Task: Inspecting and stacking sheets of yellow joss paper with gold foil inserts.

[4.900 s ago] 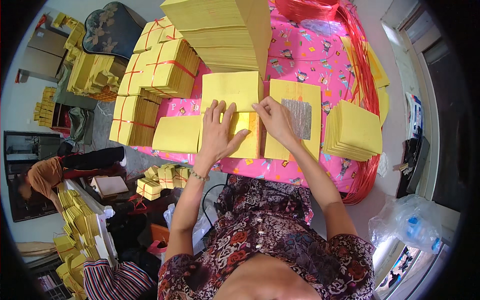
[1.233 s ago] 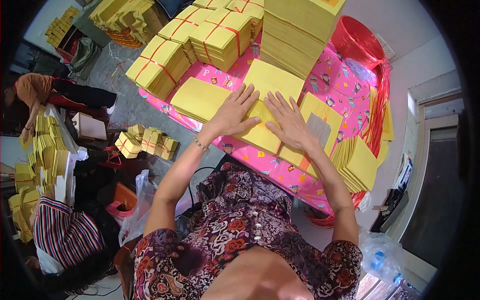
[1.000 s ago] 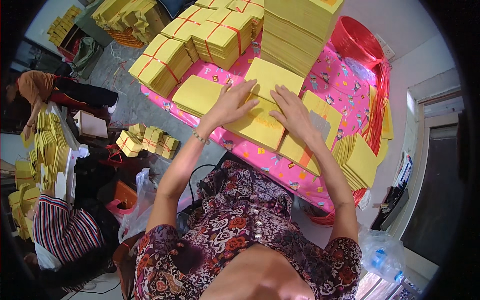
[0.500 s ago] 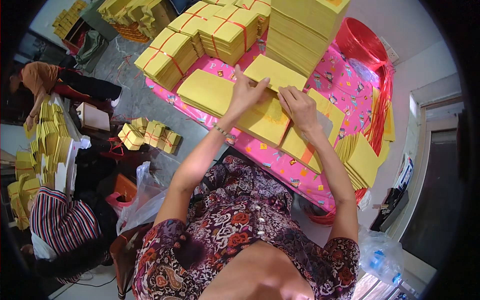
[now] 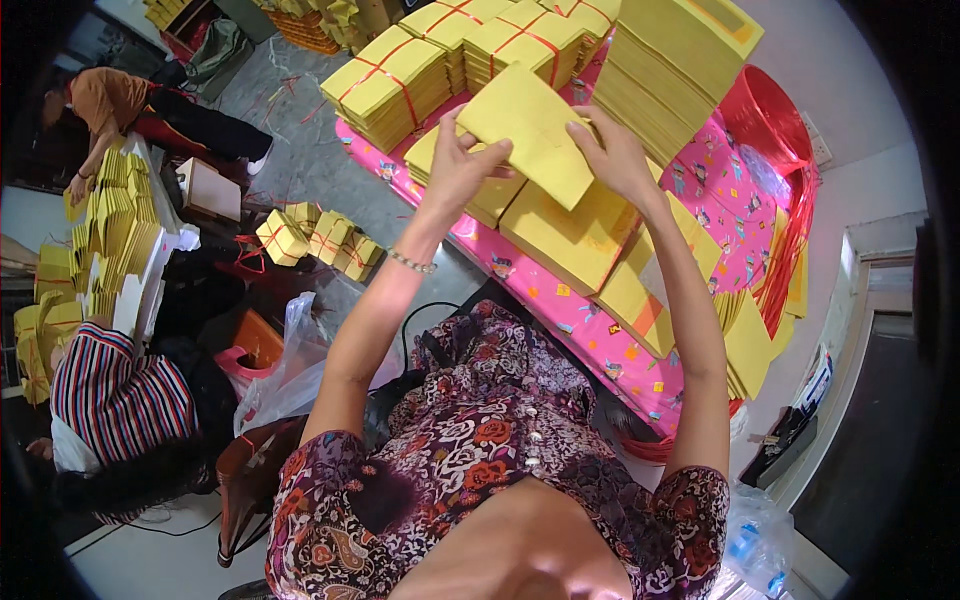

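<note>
On the table (image 5: 735, 222), bundles (image 5: 400, 82) lie far left, a tall stack (image 5: 655, 85) right of them and a basin (image 5: 765, 115) far right; a paper pile (image 5: 748, 350) lies near right. Folded paper (image 5: 535, 130), between left hand (image 5: 462, 168) and right hand (image 5: 618, 158), overlies a low stack (image 5: 575, 235). Floor packets (image 5: 318, 238) lie left of the table.

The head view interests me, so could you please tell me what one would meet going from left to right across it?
Striped top, small tied yellow bundles, left hand, raised yellow paper, right hand, hanging red strips.
</note>
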A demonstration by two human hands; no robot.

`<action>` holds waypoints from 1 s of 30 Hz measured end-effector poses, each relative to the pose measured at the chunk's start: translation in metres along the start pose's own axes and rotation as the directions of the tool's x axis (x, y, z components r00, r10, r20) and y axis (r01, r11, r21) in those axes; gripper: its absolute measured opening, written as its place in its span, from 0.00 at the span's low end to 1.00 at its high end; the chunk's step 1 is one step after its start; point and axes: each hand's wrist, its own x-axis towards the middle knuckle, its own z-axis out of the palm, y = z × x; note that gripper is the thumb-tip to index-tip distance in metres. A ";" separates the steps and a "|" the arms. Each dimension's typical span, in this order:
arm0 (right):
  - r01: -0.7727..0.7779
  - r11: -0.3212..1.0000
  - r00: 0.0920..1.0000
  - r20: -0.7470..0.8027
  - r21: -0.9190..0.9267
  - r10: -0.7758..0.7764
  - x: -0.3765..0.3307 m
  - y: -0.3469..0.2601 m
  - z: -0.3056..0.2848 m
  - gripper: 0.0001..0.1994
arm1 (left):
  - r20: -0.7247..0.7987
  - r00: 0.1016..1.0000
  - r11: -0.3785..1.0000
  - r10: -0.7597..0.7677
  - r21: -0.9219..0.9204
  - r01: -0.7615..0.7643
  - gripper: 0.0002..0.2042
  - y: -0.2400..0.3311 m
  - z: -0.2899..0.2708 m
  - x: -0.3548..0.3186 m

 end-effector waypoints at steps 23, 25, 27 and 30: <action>0.033 0.994 0.980 0.191 0.108 -0.053 0.029 0.016 0.104 0.16 | -0.395 0.884 0.873 0.250 0.488 -0.029 0.31 -0.088 -0.085 -0.030; 0.019 0.997 0.978 0.206 0.070 -0.033 0.026 0.009 0.106 0.16 | -0.364 0.896 0.831 0.255 0.557 -0.010 0.32 -0.088 -0.087 -0.030; 0.009 0.999 0.974 0.228 0.039 -0.017 0.026 0.004 0.104 0.16 | -0.373 0.894 0.832 0.247 0.555 0.001 0.33 -0.088 -0.085 -0.029; -0.022 1.000 0.960 0.278 -0.016 0.026 0.028 -0.004 0.101 0.16 | -0.377 0.894 0.830 0.244 0.557 0.009 0.34 -0.090 -0.087 -0.026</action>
